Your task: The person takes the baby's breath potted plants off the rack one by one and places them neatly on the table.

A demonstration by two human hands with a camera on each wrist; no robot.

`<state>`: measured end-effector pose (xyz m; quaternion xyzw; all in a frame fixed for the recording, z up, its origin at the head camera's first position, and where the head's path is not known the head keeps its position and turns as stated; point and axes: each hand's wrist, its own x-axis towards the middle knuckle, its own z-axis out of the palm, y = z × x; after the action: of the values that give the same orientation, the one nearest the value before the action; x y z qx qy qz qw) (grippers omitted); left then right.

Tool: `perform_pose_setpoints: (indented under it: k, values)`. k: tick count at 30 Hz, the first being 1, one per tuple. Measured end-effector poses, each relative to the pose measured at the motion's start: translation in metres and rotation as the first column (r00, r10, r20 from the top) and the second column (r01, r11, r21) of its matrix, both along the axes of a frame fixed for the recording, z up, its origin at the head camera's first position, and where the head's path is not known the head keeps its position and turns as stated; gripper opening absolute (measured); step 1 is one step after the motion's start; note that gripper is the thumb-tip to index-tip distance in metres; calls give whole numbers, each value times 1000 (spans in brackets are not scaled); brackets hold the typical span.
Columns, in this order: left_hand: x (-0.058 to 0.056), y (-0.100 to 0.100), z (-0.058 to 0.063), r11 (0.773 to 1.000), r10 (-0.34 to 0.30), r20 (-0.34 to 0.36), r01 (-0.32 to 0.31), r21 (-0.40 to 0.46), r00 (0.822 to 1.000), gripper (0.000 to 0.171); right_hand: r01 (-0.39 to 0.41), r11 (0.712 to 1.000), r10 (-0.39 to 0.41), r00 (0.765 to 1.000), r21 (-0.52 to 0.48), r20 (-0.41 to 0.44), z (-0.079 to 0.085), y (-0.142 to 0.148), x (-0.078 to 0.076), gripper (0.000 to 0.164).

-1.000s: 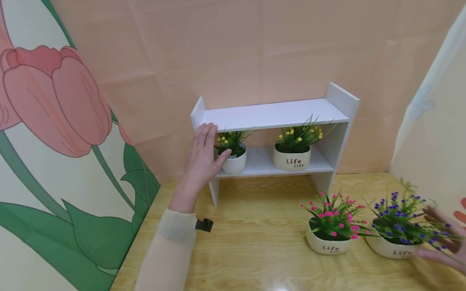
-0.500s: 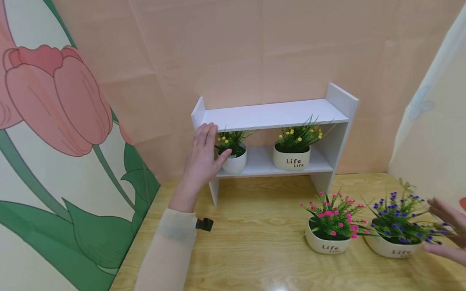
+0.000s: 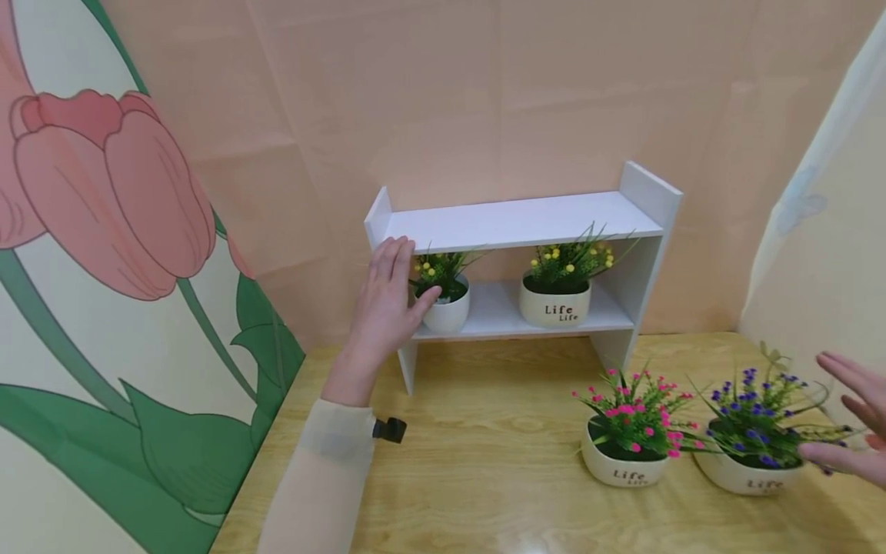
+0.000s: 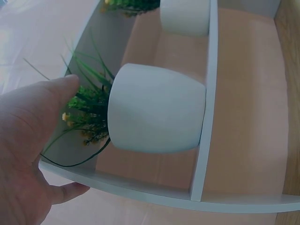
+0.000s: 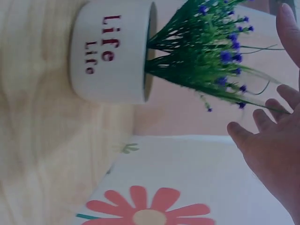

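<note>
My left hand [image 3: 389, 300] rests at the left end of a white two-tier shelf [image 3: 512, 219], fingers straight along its side panel. Its thumb reaches in front of a small white pot with yellow flowers [image 3: 446, 312], and whether it touches the leaves I cannot tell. In the right part of the head view, my right hand [image 3: 854, 419] is spread beside a cream "Life" pot with purple flowers [image 3: 744, 473]. The right wrist view has those purple flowers [image 5: 226, 57] close to the fingers of this hand [image 5: 276, 136], which grips nothing.
A second yellow-flowered pot [image 3: 556, 304] stands on the shelf's lower board at the right. On the wooden table [image 3: 477, 462], a pink-flowered pot [image 3: 626, 465] is left of the purple one. Walls stand behind and on both sides.
My right hand has drawn back a little to the right from the purple flowers, and its fingers have risen and spread. The left hand and the pots have stayed in place.
</note>
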<state>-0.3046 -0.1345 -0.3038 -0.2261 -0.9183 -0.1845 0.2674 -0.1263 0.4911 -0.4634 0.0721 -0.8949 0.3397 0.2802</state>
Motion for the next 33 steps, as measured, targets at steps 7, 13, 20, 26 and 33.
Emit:
perform_pose_setpoints:
  k: [7, 13, 20, 26, 33]
  values:
    - [-1, 0, -1, 1000, -3, -5, 3, -9, 1000, 87, 76, 991, -75, 997, 113, -10, 31, -17, -1, 144]
    - [-1, 1, -1, 1000, -2, -6, 2, -8, 1000, 88, 45, 981, -28, 996, 189, -87, 62, -38, -5, 147]
    - [-1, 0, -1, 1000, 5, -12, -6, -13, 1000, 88, -76, 968, 140, 956, 240, -259, 85, -62, -17, 146]
    - [0, 0, -1, 1000, 11, -7, -11, -16, 1000, 88, -125, 962, 164, 976, 244, -145, 107, -85, -21, 141]
    - [-1, 0, -2, 1000, 15, -11, -15, -23, 1000, 88, -166, 952, 173, 985, 257, -7, 127, -112, -25, 130]
